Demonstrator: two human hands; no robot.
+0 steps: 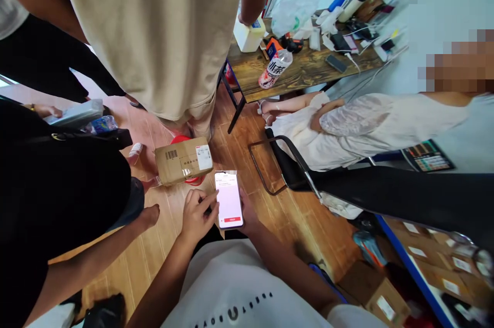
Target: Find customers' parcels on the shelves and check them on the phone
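A phone (229,199) with a lit, mostly white screen and a red bar near its bottom is in front of my body. My right hand (249,212) grips it from the right edge and behind; most of those fingers are hidden. At the left edge of the screen is my left hand (197,213), its fingers apart and partly bent, with fingertips at the glass. Just beyond the phone is a taped cardboard box (181,161) with a white label and a barcode. Something red shows under the box.
People stand close ahead and to the left; another sits at right on a black chair (293,163). A wooden table (301,73) bears a drink bottle (275,69), a white container (249,34), cables and bags. Labelled cardboard boxes (443,266) are stacked at lower right.
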